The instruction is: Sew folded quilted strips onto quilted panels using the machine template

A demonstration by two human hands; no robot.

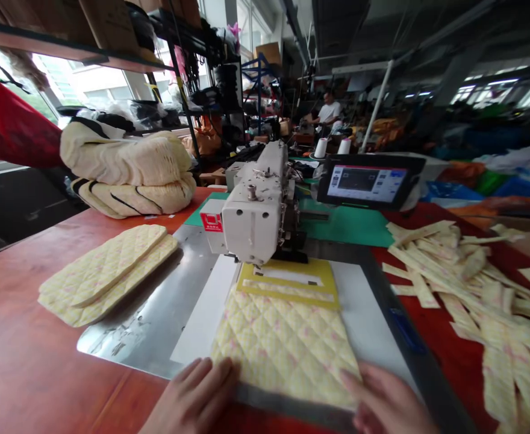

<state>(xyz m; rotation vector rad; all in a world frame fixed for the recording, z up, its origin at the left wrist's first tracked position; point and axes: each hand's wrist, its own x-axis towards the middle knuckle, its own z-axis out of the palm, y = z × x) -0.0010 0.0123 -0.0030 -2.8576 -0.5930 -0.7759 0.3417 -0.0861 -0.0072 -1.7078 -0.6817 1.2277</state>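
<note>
A quilted yellow fabric panel (287,349) lies flat on the white sheet beneath the sewing machine head (251,223). Its far end is under a yellow template (292,283) with slots. My left hand (197,392) rests at the panel's near left corner, fingers stretched out. At the near right corner, my right hand (382,395) has thumb and fingers closed on the panel's edge, slightly blurred.
Quilted pieces (106,271) are stacked on the left, with a taller fabric pile (129,169) behind. Cut strips (473,283) heap up on the right. A control screen (368,181) stands beside the machine. A person (328,111) is far back.
</note>
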